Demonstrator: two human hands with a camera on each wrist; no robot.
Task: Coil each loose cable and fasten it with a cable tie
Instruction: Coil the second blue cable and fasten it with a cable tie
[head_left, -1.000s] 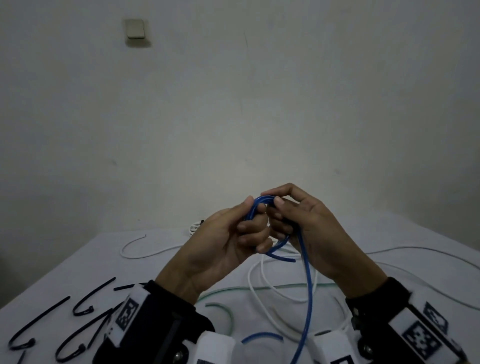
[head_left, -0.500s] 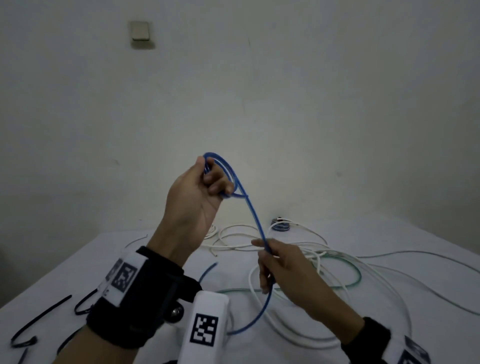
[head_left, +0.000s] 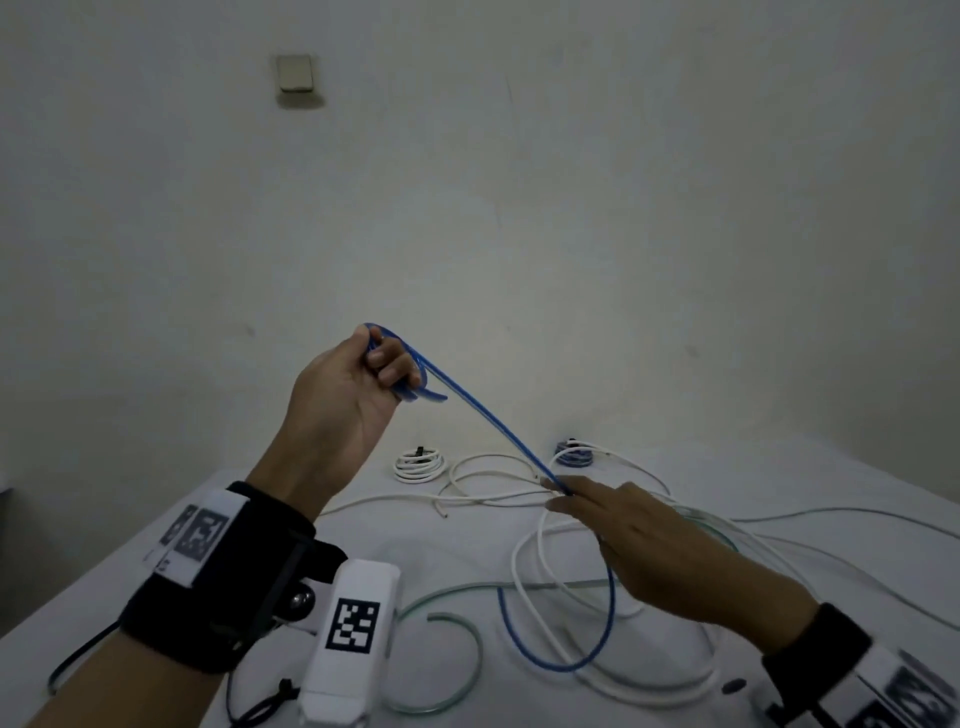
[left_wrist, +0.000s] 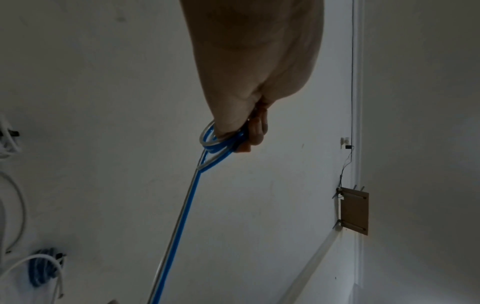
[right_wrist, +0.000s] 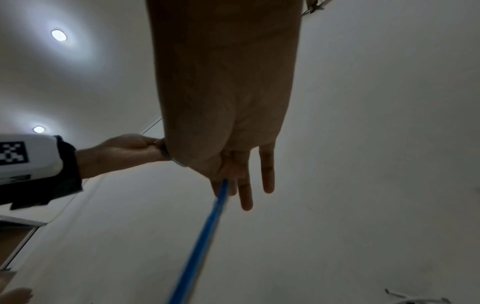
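Note:
A blue cable (head_left: 488, 426) runs taut between my two hands above the white table (head_left: 779, 467). My left hand (head_left: 384, 364) is raised at centre left and grips a few small loops of it in curled fingers; the left wrist view shows these loops (left_wrist: 221, 142) under the fingers. My right hand (head_left: 563, 491) is lower and to the right, pinching the cable between thumb and forefinger, the other fingers (right_wrist: 267, 174) straight. Behind that hand the cable hangs in a wide slack loop (head_left: 561, 667) on the table.
Loose white cables (head_left: 524, 587) and a pale green cable (head_left: 467, 670) lie tangled under my hands. A tied white coil (head_left: 418, 462) and a tied blue coil (head_left: 574, 452) sit at the back. Black cable ties (head_left: 270, 701) lie at the near left. A wall stands close behind.
My hands were together at the loops; the left has risen up and left with them, while the right has slid down the cable to the right, drawing it taut.

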